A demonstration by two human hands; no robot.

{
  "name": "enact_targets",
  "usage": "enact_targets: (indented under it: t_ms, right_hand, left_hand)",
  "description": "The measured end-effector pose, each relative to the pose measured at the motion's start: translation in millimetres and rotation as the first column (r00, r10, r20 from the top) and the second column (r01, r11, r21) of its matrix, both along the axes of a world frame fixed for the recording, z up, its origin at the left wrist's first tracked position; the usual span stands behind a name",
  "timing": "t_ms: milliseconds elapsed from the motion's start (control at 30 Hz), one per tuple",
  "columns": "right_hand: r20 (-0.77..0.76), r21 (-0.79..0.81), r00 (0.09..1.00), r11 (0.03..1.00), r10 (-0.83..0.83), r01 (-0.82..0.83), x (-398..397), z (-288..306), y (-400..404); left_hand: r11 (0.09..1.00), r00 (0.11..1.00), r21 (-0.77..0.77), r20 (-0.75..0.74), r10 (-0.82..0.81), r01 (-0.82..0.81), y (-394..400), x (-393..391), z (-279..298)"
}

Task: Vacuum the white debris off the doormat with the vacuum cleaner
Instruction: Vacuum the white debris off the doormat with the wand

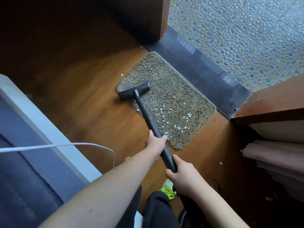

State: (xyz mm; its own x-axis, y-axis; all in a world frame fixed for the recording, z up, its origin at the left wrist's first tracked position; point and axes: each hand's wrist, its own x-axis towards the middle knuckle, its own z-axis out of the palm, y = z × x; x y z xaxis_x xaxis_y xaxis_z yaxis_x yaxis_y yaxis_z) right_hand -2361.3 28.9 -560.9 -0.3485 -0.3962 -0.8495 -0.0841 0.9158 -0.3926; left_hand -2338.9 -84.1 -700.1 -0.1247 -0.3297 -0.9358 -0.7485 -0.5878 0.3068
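Observation:
A shaggy brown-grey doormat [166, 89] lies on the wooden floor beside a dark door threshold. Several white debris bits [171, 117] are scattered over its near half; its far half looks free of them. The black vacuum floor head [134, 93] sits on the mat's left edge, partly over the floor. Its black wand [145, 115] runs back toward me. My left hand [155, 143] grips the wand partway down. My right hand [181, 173] grips the wand's lower end near the hose.
A dark threshold [202, 73] separates the wood floor from pebbled paving [238, 33] outside. Wooden door frames stand at top [162, 17] and right [269, 102]. A white cable [65, 145] crosses a white-edged unit on the left. A green-white scrap [167, 189] lies near my legs. Stray white bits [122, 74] dot the floor.

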Motion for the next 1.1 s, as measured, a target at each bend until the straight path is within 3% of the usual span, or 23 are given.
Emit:
enact_targets:
  t_ms: [667,967,1100]
  right_hand:
    - [-0.031,0.03,0.996,0.996,0.08,-0.079,22,10,62]
    - [-0.048,0.029,0.994,0.995,0.1,-0.098,29,10,77]
    - [-0.042,0.016,0.994,0.995,0.099,-0.098,33,9,76]
  left_hand:
    - [0.997,0.999,0.08,0.039,-0.028,0.025,64,26,19]
    - [0.998,0.999,0.048,0.033,-0.03,0.029,79,32,36]
    - [0.995,0.994,-0.003,0.036,-0.103,0.103,77,38,34]
